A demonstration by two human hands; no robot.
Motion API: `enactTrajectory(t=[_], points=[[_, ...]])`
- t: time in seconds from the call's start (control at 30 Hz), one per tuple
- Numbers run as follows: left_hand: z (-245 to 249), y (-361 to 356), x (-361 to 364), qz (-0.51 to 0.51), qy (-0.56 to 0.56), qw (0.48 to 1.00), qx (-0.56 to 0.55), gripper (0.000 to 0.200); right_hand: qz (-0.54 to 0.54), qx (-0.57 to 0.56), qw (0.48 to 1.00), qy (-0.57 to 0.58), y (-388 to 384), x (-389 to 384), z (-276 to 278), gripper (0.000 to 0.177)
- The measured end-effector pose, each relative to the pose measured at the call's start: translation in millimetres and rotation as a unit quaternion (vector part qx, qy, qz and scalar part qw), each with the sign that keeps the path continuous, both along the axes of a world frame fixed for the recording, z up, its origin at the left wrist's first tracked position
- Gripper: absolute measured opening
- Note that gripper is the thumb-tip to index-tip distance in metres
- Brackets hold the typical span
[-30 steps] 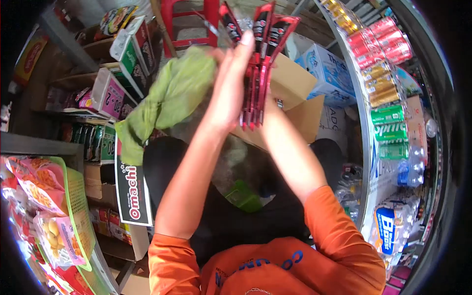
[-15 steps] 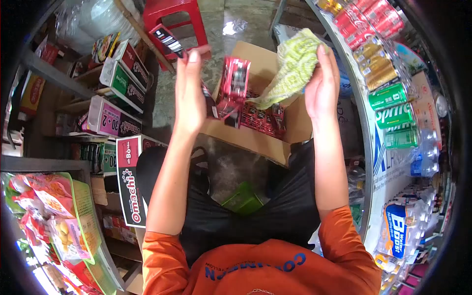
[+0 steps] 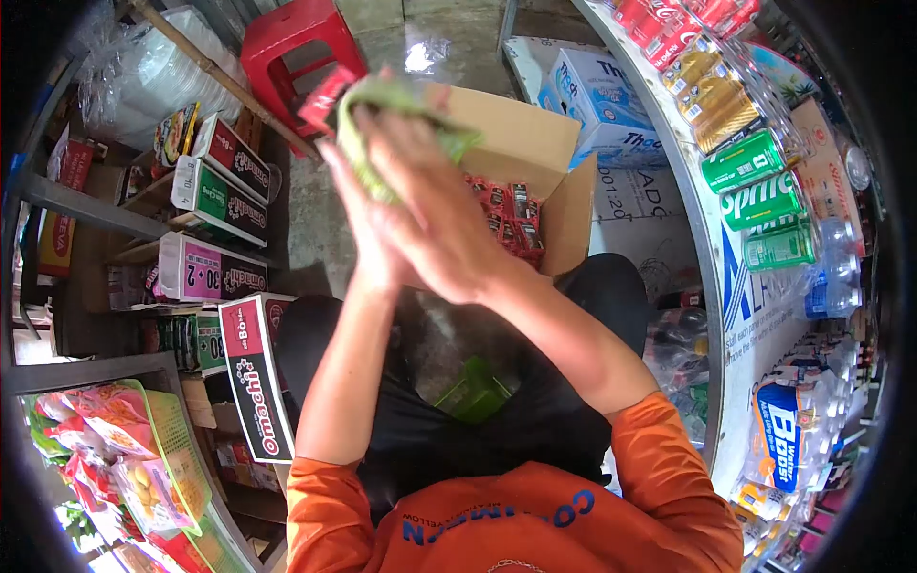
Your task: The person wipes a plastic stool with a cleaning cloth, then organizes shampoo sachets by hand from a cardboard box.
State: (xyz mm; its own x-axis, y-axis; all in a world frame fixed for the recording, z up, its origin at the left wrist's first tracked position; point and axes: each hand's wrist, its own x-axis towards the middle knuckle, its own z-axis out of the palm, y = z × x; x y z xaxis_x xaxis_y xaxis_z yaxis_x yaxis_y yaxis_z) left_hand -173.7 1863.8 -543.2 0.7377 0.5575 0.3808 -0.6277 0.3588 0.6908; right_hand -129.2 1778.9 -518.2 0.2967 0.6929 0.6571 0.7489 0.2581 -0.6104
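My left hand [image 3: 355, 212] is closed on a strip of red sachets, and one red sachet [image 3: 328, 98] sticks out beyond the fingertips. Pressed over it from the right is my right hand [image 3: 430, 210], holding a light green cloth [image 3: 380, 100] against the sachets. The palms meet, and the fingers are smeared by motion. Much of the strip is hidden behind cloth and hands. Below and beyond them stands an open cardboard box [image 3: 521, 129], with many small red sachets [image 3: 516, 222] lying in it.
A red plastic stool [image 3: 296, 38] stands at the back left. Omachi cartons [image 3: 258, 392] fill the left shelves, with a green basket [image 3: 177, 439] of packets nearer. Drink cans [image 3: 759, 196] and bottles line the right shelf. Between my legs lies a green plastic object [image 3: 473, 392].
My right hand has swung left with the cloth and now meets my left hand over the sachets. The sachets that hung above the box have moved left behind the cloth. The view has shifted slightly.
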Motion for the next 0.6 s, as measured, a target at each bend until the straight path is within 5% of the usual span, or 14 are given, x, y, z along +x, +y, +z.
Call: enactTrajectory(t=[0.2, 0.27, 0.47, 0.6], points=[[25.6, -25.8, 1.0, 0.128, 0.022, 0.991, -0.043, 0.076, -0.012, 0.013, 0.997, -0.071, 17.5, 4.4, 5.6, 0.071], [18.1, -5.6, -11.5, -0.016, -0.035, 0.998, -0.047, 0.07, 0.006, 0.009, 0.995, -0.096, 18.9, 0.9, -16.6, 0.073], [14.0, 19.2, -29.1, 0.012, 0.013, 0.977, -0.214, 0.074, 0.078, -0.027, 0.996, -0.028, 1.4, -7.3, -57.2, 0.066], [18.3, 24.7, -31.2, 0.004, 0.0, 0.98, -0.198, 0.067, 0.086, -0.069, 0.987, 0.118, -9.3, -16.6, -67.1, 0.071]])
